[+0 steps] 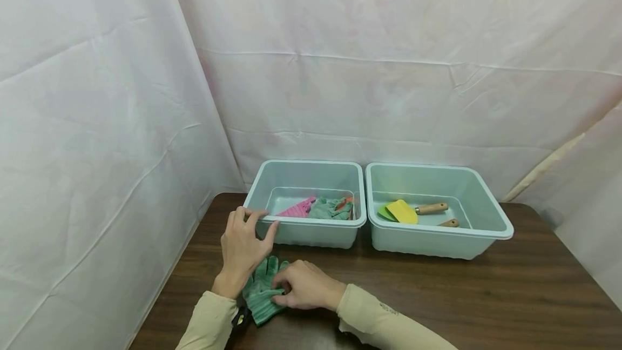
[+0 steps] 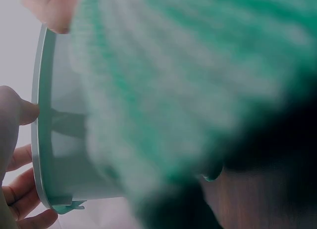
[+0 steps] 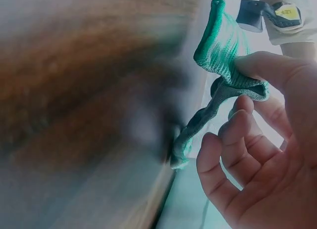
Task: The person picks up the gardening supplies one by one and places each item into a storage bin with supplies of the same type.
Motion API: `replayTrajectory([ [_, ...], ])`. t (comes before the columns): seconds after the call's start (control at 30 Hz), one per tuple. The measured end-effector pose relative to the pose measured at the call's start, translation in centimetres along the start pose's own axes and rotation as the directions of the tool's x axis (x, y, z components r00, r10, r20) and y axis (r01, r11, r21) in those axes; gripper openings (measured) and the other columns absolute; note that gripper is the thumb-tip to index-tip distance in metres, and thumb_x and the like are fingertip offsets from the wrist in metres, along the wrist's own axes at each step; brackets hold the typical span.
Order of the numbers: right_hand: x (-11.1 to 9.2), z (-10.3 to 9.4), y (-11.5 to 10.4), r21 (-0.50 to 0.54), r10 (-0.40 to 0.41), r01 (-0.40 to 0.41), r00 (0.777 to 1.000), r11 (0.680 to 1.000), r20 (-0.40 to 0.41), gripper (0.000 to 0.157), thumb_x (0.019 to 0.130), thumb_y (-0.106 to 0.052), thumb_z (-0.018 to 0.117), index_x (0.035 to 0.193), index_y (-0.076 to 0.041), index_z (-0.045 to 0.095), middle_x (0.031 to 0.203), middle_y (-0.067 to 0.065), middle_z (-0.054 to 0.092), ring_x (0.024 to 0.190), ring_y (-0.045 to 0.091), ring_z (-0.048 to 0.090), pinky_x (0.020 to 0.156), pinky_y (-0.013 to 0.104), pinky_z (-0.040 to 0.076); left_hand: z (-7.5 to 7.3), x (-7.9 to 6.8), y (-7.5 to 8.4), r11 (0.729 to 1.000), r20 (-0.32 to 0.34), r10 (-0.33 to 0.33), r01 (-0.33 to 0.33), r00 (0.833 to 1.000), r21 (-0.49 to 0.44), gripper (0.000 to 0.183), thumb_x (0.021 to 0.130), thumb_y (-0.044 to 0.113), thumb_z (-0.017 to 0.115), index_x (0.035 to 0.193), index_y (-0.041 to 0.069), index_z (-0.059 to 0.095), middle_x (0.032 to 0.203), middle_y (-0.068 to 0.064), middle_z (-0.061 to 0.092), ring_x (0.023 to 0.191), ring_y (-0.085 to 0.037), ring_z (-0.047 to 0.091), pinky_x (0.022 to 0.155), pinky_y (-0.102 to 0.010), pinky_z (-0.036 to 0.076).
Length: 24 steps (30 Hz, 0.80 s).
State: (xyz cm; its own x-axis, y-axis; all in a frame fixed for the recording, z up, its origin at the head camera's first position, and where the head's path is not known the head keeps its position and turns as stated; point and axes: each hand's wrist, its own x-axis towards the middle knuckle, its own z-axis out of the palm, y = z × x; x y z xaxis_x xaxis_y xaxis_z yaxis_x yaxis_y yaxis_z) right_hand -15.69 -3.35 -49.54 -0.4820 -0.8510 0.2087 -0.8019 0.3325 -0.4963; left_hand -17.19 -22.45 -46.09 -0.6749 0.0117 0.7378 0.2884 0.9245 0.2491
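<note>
A green and grey striped knit glove point(image 1: 262, 296) lies on the table with its fingers toward the left bin. My right hand point(image 1: 308, 285) pinches it between thumb and forefinger, and the pinched glove point(image 3: 230, 70) is lifted into a fold in the right wrist view. My left hand point(image 1: 243, 244) reaches past the glove to the left bin point(image 1: 311, 231), its fingertips touching the rim near the front left corner. In the left wrist view, the blurred glove point(image 2: 188, 80) hides much of that bin. Inside it lie a pink glove point(image 1: 297, 208) and green-grey gloves point(image 1: 324, 208).
Beside the left bin stands a second pale green bin point(image 1: 437, 239). It holds a yellow scraper point(image 1: 402, 211) with a wooden handle, a green blade point(image 1: 386, 212) and another wooden handle point(image 1: 450, 223). White cloth point(image 1: 340, 96) hangs behind the dark wooden table point(image 1: 413, 290).
</note>
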Motion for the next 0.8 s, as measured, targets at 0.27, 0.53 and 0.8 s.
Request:
replayTrajectory([
  [0.27, -0.4, -1.0, 0.0, 0.038, 0.008, -0.008, 1.0, 0.999, 0.003, 0.013, 0.099, -0.029, 0.078, 0.105, -0.019, 0.083, 0.073, -0.016, 0.06, 0.061, -0.012, 0.046, 0.058, 0.006, 0.04, 0.0, 0.1, 0.0, 1.0, -0.012, 0.011, -0.011, 1.0, -0.002, 0.035, 0.089, 0.041, 0.085, 0.109, 0.014, 0.081, 0.101, -0.014, 0.061, 0.089, -0.034, 0.06, 0.048, -0.043, 0.05],
  [0.53, -0.9, -2.4, -0.1, 0.055, -0.032, 0.034, 0.999, 0.998, -0.04, 0.014, 0.099, -0.032, 0.078, 0.105, -0.02, 0.083, 0.096, -0.013, 0.071, 0.076, -0.008, 0.057, 0.068, 0.005, 0.045, 0.0, 0.0, 0.0, 1.0, -0.013, 0.017, -0.017, 1.0, 0.003, 0.036, 0.088, 0.041, 0.085, 0.109, 0.013, 0.081, 0.101, -0.015, 0.061, 0.088, -0.035, 0.06, 0.049, -0.043, 0.051],
  [0.8, -1.5, -3.4, 0.3, 0.107, -0.042, 0.049, 0.997, 0.993, -0.065, 0.011, 0.099, -0.03, 0.078, 0.105, -0.022, 0.083, 0.098, -0.015, 0.074, 0.079, -0.011, 0.057, 0.072, 0.004, 0.046, 0.1, 0.1, 0.0, 1.0, -0.015, 0.018, -0.018, 1.0, 0.005, 0.036, 0.088, 0.042, 0.085, 0.109, 0.013, 0.08, 0.101, -0.015, 0.06, 0.087, -0.034, 0.059, 0.05, -0.043, 0.051],
])
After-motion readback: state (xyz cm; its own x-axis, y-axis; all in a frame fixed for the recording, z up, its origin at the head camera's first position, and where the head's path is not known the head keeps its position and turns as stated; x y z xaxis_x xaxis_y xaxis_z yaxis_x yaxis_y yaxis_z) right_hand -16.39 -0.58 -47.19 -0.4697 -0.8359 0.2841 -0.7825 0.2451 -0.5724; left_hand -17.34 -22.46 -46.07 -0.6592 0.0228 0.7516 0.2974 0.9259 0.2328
